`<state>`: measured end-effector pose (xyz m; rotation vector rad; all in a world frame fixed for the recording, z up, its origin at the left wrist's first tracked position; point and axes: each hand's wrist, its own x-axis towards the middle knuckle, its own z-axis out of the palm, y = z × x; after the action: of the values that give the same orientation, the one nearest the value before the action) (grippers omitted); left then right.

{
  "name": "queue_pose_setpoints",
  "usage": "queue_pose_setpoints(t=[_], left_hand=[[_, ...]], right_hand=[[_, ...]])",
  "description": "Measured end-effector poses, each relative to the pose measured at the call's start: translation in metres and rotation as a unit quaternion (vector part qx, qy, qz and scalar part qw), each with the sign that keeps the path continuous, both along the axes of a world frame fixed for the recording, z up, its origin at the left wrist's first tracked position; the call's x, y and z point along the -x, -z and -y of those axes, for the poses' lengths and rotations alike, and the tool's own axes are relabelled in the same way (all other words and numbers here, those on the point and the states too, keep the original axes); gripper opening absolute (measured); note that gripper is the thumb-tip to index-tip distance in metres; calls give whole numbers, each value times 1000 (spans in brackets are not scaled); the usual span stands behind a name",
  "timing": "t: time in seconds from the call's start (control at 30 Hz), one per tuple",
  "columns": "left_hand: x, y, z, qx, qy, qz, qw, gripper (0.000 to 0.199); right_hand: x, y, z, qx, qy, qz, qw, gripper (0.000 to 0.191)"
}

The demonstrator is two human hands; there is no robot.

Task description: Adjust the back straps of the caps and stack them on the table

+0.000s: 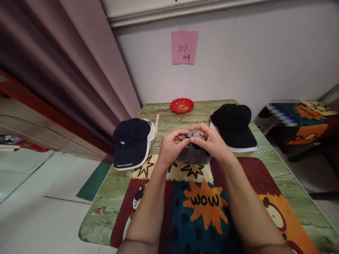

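A grey cap (194,157) is held above the far edge of the patterned mat, with its back opening towards me. My left hand (169,146) pinches one side of its grey back strap (191,134) between thumb and fingers. On the strap's other side, my right hand (212,141) is closed too, thumb and fingertips meeting near the left ones. The fingers cover much of the cap's far side. To the left lies a navy cap (134,139) on top of a white one (153,133). A black cap (231,123) rests on a pale pink cap (249,149) to the right.
A red scalloped dish (174,107) stands at the back of the green table (103,218), near the wall. The mat (182,208) covers the table's front middle. A pink note (184,53) sticks to the wall. Left is a curtain (79,42); a stool (308,134) stands right.
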<state>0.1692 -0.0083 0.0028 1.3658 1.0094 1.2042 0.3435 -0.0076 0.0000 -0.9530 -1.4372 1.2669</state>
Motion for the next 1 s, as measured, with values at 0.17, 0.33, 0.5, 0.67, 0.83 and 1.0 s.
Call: queue_pose_setpoints(t=[0.17,0.33,0.5,0.67,0.83,1.0], left_hand=[[-2,-3,2,13,5,41,999,24],[-1,-6,3,-2,3,8,1000,23],[-3,-2,3,0,-28,16,999,28],[4,-7,3,9,-58,29,998,24],[18,-10,-1,5,-91,46,995,24],[23,-7,-3,5,-100,62,993,21]], right_hand=[[0,2,-1,-28,20,45,998,34],[-1,3,-1,-65,39,79,994,27],[2,1,0,-88,29,93,991,25],[2,3,0,-72,29,86,993,29],[2,5,0,-64,33,101,992,28],[3,6,0,-60,18,99,993,27]])
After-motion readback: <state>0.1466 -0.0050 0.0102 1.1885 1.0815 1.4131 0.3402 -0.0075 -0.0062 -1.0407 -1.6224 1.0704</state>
